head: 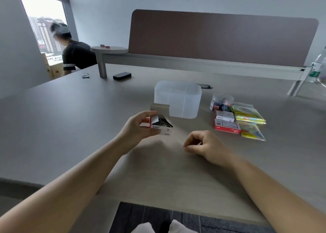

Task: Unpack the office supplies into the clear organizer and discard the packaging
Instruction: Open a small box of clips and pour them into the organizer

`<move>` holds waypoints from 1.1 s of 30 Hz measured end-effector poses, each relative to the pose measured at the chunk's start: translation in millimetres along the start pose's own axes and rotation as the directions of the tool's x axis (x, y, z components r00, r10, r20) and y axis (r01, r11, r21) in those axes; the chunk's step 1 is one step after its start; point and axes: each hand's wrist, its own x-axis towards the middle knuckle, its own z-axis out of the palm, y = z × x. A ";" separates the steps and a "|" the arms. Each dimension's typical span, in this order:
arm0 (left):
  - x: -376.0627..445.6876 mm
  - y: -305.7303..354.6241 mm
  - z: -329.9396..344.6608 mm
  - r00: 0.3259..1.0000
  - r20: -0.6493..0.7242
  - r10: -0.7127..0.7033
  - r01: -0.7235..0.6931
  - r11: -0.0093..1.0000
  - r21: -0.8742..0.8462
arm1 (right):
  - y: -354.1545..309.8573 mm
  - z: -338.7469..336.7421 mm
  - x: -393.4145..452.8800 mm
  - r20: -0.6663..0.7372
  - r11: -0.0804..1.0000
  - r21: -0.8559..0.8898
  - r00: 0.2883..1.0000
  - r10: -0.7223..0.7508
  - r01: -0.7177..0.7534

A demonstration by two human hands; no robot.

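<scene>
Left grip (139,127) clasps the small open red-and-white cardboard box of metal paper clips (161,125) above the grey surface (88,118), just before the translucent plastic organizer (178,98); right grip (201,144), rightward, curled, holding nothing.

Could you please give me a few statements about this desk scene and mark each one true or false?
1. The left hand holds an opened paper clip box with its flap up. True.
2. The right hand grips the clear organizer. False: it is curled near the desk, apart from the organizer, with nothing visibly in it.
3. The organizer looks empty. True.
4. The round clear jar of binder clips stands left of the organizer. False: it stands to its right.
5. Two red and white boxes lie beside the yellow packets. True.
</scene>
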 end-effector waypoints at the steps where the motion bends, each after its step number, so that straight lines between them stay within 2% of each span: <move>1: 3.6 1.5 -0.9 1.000 -0.004 0.004 -0.004 1.000 -0.024 | -1.6 -2.9 3.2 -0.038 0.999 0.028 0.999 -0.013 0.014; 6: 36.0 13.0 -19.3 0.997 -0.054 0.047 -0.054 0.990 -0.131 | -14.6 -26.2 47.8 -0.275 0.990 0.110 0.960 -0.053 0.086; 10: 68.9 23.1 -39.4 0.993 -0.081 0.085 -0.096 0.985 -0.140 | -25.6 -40.0 102.7 -0.403 0.989 0.074 0.911 -0.087 0.127; 17: 116.5 25.9 -57.5 0.993 -0.090 0.081 -0.095 0.983 -0.158 | -29.0 -38.1 171.0 -0.371 0.996 -0.018 0.924 -0.090 0.090; 22: 134.9 23.7 -57.8 0.994 -0.071 0.083 -0.091 0.988 -0.126 | -28.0 -37.2 188.5 -0.226 0.993 -0.094 0.970 -0.087 0.067; 27: 153.7 24.8 -49.5 0.996 -0.031 0.089 -0.091 0.993 -0.070 | -29.0 -46.0 191.7 -0.360 0.984 0.102 0.928 -0.100 0.145; 30: 166.7 27.1 -45.5 0.994 0.017 0.108 -0.107 0.992 -0.061 | -35.7 -48.1 199.0 -0.312 0.964 0.198 0.944 -0.111 0.179; 33: 178.0 28.5 -45.1 0.991 0.059 0.123 -0.121 0.992 -0.039 | -39.7 -50.3 209.5 -0.262 0.971 0.183 0.959 -0.105 0.156</move>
